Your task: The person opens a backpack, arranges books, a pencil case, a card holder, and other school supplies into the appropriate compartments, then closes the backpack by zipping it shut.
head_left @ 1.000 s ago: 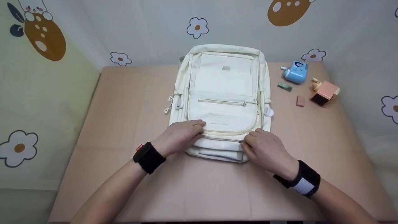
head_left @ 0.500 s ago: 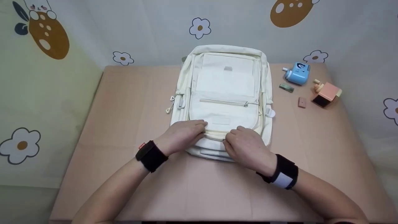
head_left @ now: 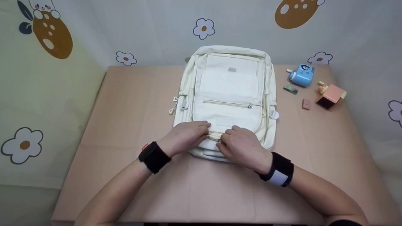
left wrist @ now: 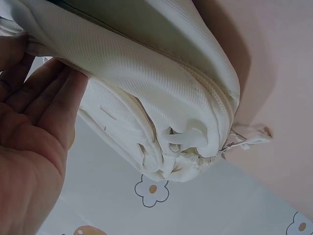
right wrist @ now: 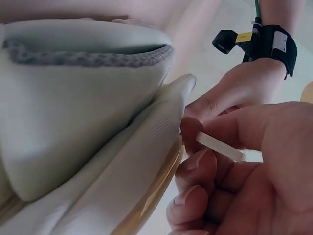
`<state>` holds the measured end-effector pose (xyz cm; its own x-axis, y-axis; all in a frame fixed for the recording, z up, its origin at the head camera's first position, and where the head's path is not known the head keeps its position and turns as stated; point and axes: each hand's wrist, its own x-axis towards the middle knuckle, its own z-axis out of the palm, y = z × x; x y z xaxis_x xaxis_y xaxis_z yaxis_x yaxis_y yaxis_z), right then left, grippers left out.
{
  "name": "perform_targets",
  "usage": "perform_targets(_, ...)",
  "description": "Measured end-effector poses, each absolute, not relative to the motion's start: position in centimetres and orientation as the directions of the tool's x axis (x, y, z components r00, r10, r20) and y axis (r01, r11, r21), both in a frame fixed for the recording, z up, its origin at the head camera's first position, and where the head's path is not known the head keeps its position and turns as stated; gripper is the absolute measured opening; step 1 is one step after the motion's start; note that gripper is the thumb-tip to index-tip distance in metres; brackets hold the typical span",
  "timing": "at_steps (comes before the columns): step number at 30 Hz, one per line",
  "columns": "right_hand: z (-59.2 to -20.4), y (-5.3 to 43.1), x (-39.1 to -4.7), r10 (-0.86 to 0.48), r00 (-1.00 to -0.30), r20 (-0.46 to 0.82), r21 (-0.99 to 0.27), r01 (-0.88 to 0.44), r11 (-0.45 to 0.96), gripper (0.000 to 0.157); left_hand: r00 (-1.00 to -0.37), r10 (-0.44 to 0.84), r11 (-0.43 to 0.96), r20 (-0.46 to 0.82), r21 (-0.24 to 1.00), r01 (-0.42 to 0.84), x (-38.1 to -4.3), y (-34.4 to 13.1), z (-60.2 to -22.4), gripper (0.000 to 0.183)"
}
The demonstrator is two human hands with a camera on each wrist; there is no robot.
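Observation:
A cream backpack [head_left: 232, 83] lies on its back on the table, front pockets facing up. My left hand [head_left: 188, 135] pinches fabric by the front pocket's lower left edge; in the left wrist view its thumb and fingers [left wrist: 61, 98] are on a folded seam. Close beside it, my right hand [head_left: 243, 146] is at the zipper across the bag's lower front. A pale zipper pull [right wrist: 220, 147] shows between the right thumb and curled fingers in the right wrist view. The slider itself is hidden. Higher up, another pocket zipper [head_left: 226, 104] is in plain sight.
To the bag's right stand a blue crank pencil sharpener [head_left: 302, 75] and a pink one [head_left: 332, 95]. Small green [head_left: 290, 89] and pink [head_left: 306, 104] blocks, eraser-like, lie near them. Patterned cloth [head_left: 157, 31] hangs behind the peach-covered table [head_left: 132, 103].
My right hand has slid left along the lower zipper, from the pocket's right end to near the left hand. The left hand keeps its hold on the bag.

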<state>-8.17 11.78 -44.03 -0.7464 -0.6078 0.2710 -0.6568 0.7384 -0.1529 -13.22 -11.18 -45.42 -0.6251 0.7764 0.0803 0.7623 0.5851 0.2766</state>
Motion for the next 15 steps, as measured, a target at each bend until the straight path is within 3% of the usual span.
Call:
perform_targets(4,-43.1,14.0,-8.6,-0.582,-0.769,0.265,-0.234,-0.637,0.735,0.021,-0.621,0.78,0.575,0.077,0.304,0.76,-13.2,-11.4,-45.4,0.013)
perform_targets(10,-42.8,19.8,-9.4,-0.523,-0.762,0.381,-0.296,-0.637,0.712,0.005,-0.606,0.786,0.548,0.122,0.315,0.775,-13.1,-11.7,-45.8,0.009)
perform_targets(15,-44.3,23.2,-9.1,-0.547,-0.75,0.372,-0.321,-0.657,0.682,0.011,-0.609,0.784,0.548,0.116,0.331,0.768,-13.2,-11.7,-45.8,0.018)
